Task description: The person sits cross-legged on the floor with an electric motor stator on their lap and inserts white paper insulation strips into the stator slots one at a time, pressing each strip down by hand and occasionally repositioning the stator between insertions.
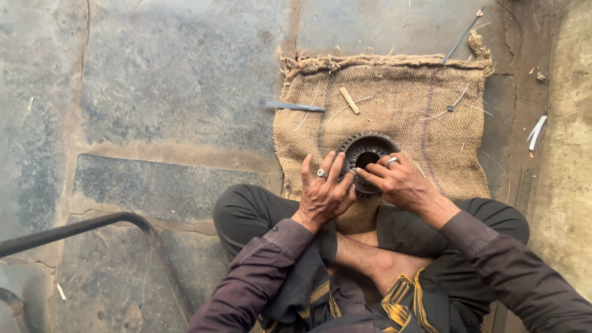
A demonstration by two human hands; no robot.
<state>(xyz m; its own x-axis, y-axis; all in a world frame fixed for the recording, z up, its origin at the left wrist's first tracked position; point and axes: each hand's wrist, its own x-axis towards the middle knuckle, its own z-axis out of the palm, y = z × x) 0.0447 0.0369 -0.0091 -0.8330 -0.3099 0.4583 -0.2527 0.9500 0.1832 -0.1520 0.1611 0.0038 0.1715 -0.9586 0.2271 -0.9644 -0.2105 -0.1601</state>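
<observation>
At nine o'clock of the scene a dark, bent metal bar (92, 225) curves across the rough grey stone floor (154, 92), whose slabs are worn and stained, with cracked seams between them. Toward eleven o'clock of the hands a flat grey metal strip (295, 106) lies half on the floor and half on the edge of a coarse brown burlap sack (425, 129), which is spread flat, its top hem frayed. On the sack's weave, at twelve o'clock of the hands, lie a short pale wooden sliver (349, 100) and a few thin straw-like strands.

The left hand (324, 191), with a ring on one finger, rests with fingers spread and pressed against the left rim of a round dark metal part (367, 157); it steadies the part rather than closing around it. That part is ring-shaped, with a ribbed, toothed outer edge and a dark hole in its middle, and it sits on the sack just in front of the person's crossed legs. The right hand (404, 182), also ringed, lies over the part's right side with fingertips reaching into the central hole, curled loosely on the rim.

At one o'clock a thin metal rod (461, 38) slants off the sack's corner. At three o'clock a small white scrap (536, 131) lies on the sandy ground.
</observation>
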